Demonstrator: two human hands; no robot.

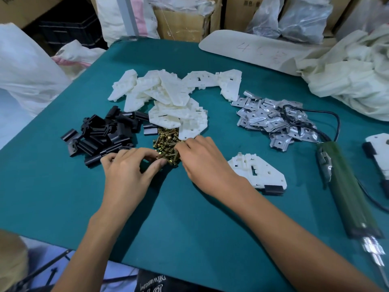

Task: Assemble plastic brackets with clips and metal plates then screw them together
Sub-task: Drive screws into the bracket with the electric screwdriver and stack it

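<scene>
Left of the screw heap (pixel 168 144), one pile of black clips (pixel 101 135), too many to count, my left hand (pixel 126 171) pinching one screw (pixel 159 157) at the heap's near edge, my right hand (pixel 202 161) curled into the heap, grip unclear, white brackets (pixel 168 95) piled behind it, to its right one clipped bracket (pixel 256 173), heaped metal plates (pixel 273 121), one screwdriver (pixel 345 190).

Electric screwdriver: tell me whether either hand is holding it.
No: the electric screwdriver lies on the table off to the right, while the left hand and right hand are both at the screws.

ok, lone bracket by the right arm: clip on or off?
On. The bracket carries a black clip along its near edge. Cannot tell whether it is fully snapped in.
</scene>
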